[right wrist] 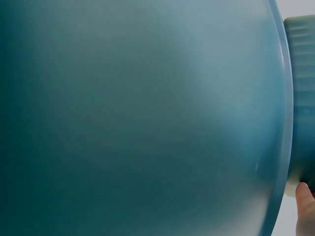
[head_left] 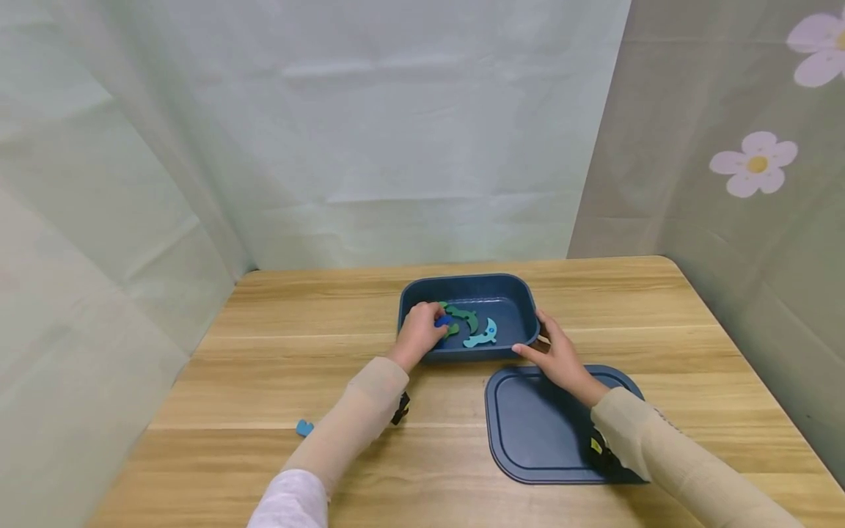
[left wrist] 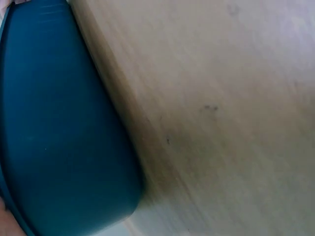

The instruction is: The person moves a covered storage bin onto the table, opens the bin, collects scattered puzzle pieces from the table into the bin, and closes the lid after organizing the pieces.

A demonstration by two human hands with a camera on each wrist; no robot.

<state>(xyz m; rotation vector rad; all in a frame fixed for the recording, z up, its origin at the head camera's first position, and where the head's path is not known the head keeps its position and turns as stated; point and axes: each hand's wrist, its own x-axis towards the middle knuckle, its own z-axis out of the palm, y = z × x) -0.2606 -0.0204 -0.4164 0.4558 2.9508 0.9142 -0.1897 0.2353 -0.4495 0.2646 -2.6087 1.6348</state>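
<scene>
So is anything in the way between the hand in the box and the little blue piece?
Nothing visible. The left hand is already inside the dark blue box, with its fingers right on the blue piece. The green pieces and the light blue piece lie beside it, farther right, not between.

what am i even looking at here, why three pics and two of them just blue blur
No machine here: a person works with two bare hands, wearing three cameras. The big picture is from the head, looking down at a wooden table. The other two come from the wrists, so close that one mostly shows the dark blue tub's outer wall, the other the flat lid. The left hand reaches into the tub and holds a blue piece among green and light blue curved pieces. The right hand rests against the tub's corner. A small blue piece lies on the table.
</scene>
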